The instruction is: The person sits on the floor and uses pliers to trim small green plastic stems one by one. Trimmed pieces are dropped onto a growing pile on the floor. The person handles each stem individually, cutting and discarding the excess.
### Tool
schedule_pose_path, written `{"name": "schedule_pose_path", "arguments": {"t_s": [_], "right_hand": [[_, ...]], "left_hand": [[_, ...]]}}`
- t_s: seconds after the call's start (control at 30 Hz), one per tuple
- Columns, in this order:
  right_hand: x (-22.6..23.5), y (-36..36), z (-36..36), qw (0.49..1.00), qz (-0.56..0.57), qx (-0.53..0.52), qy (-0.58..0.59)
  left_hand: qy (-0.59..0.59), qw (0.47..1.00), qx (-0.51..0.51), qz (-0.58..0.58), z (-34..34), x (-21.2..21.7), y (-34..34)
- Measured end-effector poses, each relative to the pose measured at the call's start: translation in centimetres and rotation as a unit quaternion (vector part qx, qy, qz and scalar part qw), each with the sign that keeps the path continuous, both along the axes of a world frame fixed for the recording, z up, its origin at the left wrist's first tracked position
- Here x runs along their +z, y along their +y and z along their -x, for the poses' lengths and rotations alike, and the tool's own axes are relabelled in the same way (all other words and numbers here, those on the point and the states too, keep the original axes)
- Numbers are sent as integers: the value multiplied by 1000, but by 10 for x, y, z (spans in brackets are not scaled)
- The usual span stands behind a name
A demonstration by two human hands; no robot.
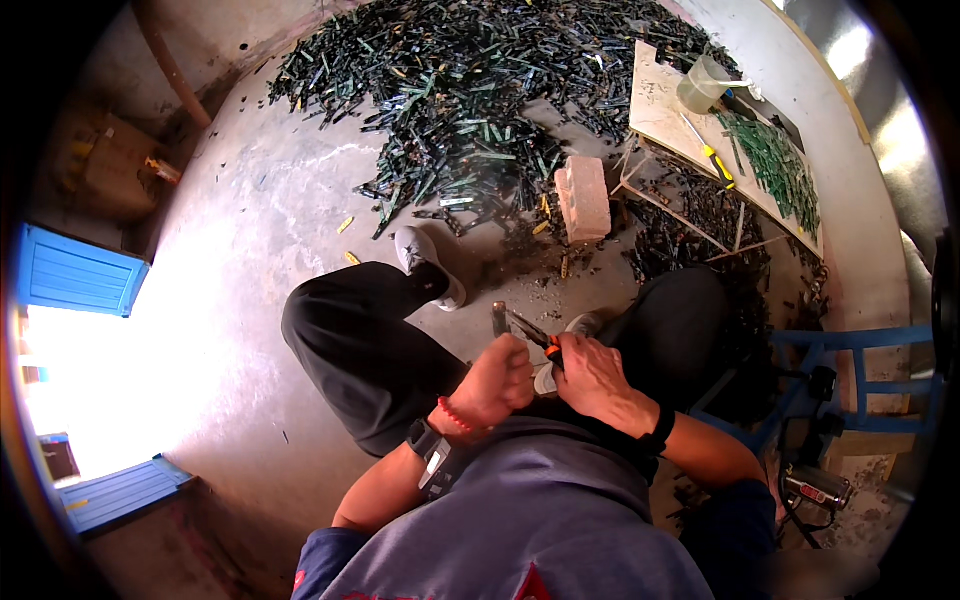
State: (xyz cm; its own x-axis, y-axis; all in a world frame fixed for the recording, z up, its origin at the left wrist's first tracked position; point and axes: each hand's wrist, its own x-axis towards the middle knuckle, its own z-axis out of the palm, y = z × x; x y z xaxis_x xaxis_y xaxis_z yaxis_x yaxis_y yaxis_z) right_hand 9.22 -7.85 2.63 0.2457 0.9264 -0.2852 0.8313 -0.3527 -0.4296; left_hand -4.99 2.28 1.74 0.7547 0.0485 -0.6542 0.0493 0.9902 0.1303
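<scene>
My left hand (500, 382) is closed in front of my lap around a narrow, dark brownish strip (499, 318), whose end sticks up above the fist. In my right hand (598, 380) is a pair of pliers (552, 348) with orange and black handles. Its metal jaws point up and left, close beside the strip; whether they touch it I cannot tell. Most of the strip is hidden inside my left fingers. Both hands are near each other, between my knees.
A big heap of dark and green narrow strips (455, 110) covers the far floor. A pinkish brick (583, 200) stands ahead. At right, a board (655, 95) bears a plastic cup (702, 85), a yellow-handled screwdriver (718, 167) and green strips (775, 165). A blue chair frame (860, 375) is nearer.
</scene>
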Motion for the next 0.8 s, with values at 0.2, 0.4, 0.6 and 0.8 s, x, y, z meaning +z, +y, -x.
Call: {"name": "schedule_pose_path", "arguments": {"t_s": [0.2,0.4,0.6,0.8], "right_hand": [[3,1,7,1000,5,0,19],[3,2,8,999,18,6,27],[9,3,9,998,44,10,45],[7,4,9,996,55,-10,70]], "left_hand": [[29,999,4,-39,-1,-8,-5],[50,994,-10,-93,-2,-10,-8],[65,992,-13,-106,-2,-12,-9],[53,992,-12,-110,-2,-13,-8]]}}
